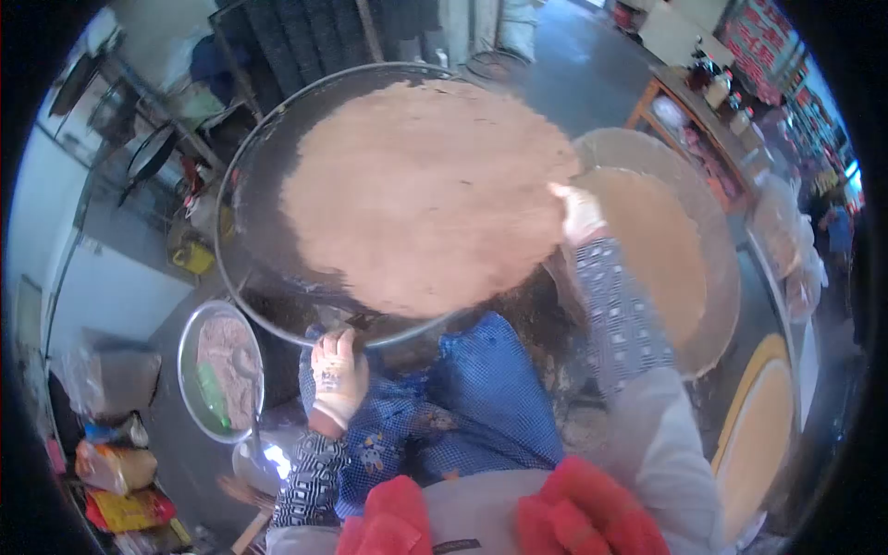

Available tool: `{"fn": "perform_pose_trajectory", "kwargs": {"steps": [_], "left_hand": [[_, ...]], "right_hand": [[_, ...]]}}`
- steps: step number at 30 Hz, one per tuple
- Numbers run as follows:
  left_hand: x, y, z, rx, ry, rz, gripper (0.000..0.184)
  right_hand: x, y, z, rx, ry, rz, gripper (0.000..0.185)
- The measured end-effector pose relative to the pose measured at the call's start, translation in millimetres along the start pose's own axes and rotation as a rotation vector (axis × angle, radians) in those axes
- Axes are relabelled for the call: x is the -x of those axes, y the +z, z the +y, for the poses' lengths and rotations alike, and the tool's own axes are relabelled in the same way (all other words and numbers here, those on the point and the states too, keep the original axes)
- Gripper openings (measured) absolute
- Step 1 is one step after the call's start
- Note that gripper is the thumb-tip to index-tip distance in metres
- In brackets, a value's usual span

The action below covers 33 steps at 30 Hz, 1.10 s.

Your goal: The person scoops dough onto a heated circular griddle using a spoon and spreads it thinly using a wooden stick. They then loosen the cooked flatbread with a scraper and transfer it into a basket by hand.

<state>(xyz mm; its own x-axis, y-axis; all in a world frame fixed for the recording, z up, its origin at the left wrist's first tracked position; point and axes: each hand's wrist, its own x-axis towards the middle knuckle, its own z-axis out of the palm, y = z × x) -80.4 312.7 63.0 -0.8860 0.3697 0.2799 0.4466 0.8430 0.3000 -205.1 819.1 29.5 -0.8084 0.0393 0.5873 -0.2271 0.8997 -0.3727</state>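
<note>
A wide, thin brown flatbread (425,194) lies over a large round dark griddle (259,208) in front of me, its right edge reaching past the griddle's rim. My right hand (581,215), in a pale glove, is closed at that right edge, with the fingertips on the flatbread. My left hand (338,377), also gloved, is by the near rim of the griddle, above the blue mesh cloth (499,388) on my lap. Its fingers are curled, and whatever may be inside them is hidden.
Right of the griddle stands a large basin (721,277) of tan batter. Round tan flatbreads (754,444) are stacked at lower right. A metal bowl (185,370) with brownish contents and something green sits at left. Bottles (720,88) stand on a wooden table (680,88) behind.
</note>
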Motion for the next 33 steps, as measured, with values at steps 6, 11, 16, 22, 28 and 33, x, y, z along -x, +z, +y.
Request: {"fn": "perform_pose_trajectory", "kwargs": {"steps": [6, 11, 16, 22, 28, 33], "left_hand": [[-32.7, 20.2, -12.3, -0.422, -0.272, -0.515, 0.034], [-35.8, 35.2, -34.1, -0.532, -0.265, -0.577, 0.033], [-38.5, 25.1, -49.7, -0.568, -0.256, -0.625, 0.027], [-22.6, 25.4, -107.8, -0.514, -0.153, -0.402, 0.016], [-17.2, 25.0, -166.0, -0.506, 0.005, -0.301, 0.009], [-23.7, 16.0, -192.8, -0.644, -0.068, -0.512, 0.011]], "right_hand": [[-86.9, -206.9, 115.3, 0.337, -0.009, -0.359, 0.031], [-213.2, -372.3, 166.1, 0.985, 0.416, -0.418, 0.02], [-211.7, -350.8, -51.3, 0.729, 0.298, -0.225, 0.018], [-5.8, -152.3, 111.5, 0.907, -0.028, -0.43, 0.02], [170.3, -28.5, 65.7, 0.784, 0.773, -0.803, 0.026], [172.2, -46.5, 48.8, 0.532, 0.933, -0.922, 0.027]]}}
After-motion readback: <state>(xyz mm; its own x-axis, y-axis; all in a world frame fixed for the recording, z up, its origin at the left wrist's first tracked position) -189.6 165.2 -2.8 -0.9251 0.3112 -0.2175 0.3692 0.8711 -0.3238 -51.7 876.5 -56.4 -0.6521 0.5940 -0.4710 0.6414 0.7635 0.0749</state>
